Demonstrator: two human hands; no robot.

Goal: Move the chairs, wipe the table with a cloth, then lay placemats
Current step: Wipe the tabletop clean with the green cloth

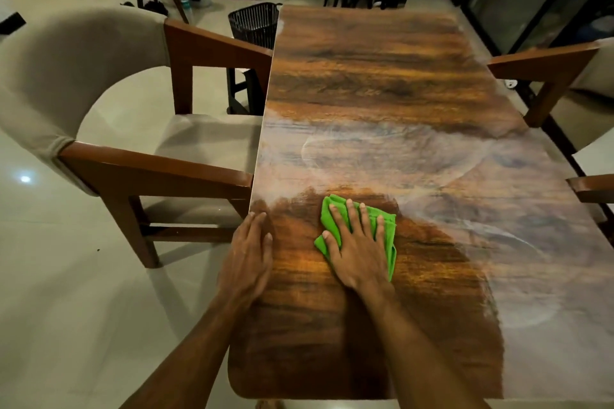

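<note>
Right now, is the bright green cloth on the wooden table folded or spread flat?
Folded. The bright green cloth shows stacked, layered edges and lies compact under the flat right hand.

Bright green cloth [335,219] on a streaky brown wood-grain table [382,76] (beige-cushioned chair [66,76] beside).

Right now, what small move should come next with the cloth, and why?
Probably slide the green cloth forward into the hazy film. The right hand presses it flat on a dark, seemingly wiped patch of the table; pale streaks lie just beyond it. The left hand rests on the table's edge.
</note>
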